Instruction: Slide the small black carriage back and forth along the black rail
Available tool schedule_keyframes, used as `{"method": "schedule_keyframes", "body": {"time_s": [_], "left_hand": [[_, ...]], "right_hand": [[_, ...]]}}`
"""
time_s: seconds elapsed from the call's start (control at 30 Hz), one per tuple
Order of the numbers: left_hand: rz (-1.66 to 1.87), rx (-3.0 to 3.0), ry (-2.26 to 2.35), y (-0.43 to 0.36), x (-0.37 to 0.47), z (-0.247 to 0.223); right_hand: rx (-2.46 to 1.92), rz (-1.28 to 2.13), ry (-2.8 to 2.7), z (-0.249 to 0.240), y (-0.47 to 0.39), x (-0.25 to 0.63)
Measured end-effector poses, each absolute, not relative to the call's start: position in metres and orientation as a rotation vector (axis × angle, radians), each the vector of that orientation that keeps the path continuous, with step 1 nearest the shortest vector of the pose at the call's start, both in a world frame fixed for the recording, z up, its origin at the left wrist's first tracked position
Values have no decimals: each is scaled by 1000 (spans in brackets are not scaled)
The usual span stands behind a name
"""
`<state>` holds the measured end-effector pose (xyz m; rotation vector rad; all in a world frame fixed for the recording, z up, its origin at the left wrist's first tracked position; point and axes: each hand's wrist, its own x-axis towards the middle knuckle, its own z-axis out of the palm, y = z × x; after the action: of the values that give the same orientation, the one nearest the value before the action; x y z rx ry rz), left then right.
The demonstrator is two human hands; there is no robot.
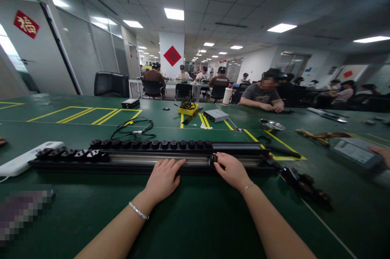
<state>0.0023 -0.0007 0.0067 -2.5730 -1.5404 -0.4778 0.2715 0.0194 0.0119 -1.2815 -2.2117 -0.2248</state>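
Note:
A long black rail (131, 168) with a shiny channel lies across the green table in front of me. Several black modules (81, 155) sit in its left end, and a second row of black modules (155, 144) lines the rail behind it. My left hand (164, 177) rests on the front rail's middle with its fingers apart, holding nothing. At the right part of the channel, my right hand (232, 169) pinches a small black module (214, 158) between thumb and fingers.
Loose black modules (306, 186) lie right of the rail. A white power strip (30, 157) is at the left. Farther back are a yellow basket (187, 110), a metal box (215, 115), a metal dish (272, 124) and cables. Another person's hand touches a power supply (356, 152) at right.

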Motion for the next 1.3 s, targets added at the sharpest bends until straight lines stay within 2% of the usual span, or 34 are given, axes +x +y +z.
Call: {"method": "schedule_keyframes", "body": {"time_s": [1.3], "left_hand": [[-493,-2578,-1537,0,2,6]], "right_hand": [[-1288,-233,-2213,12,19,276]]}}
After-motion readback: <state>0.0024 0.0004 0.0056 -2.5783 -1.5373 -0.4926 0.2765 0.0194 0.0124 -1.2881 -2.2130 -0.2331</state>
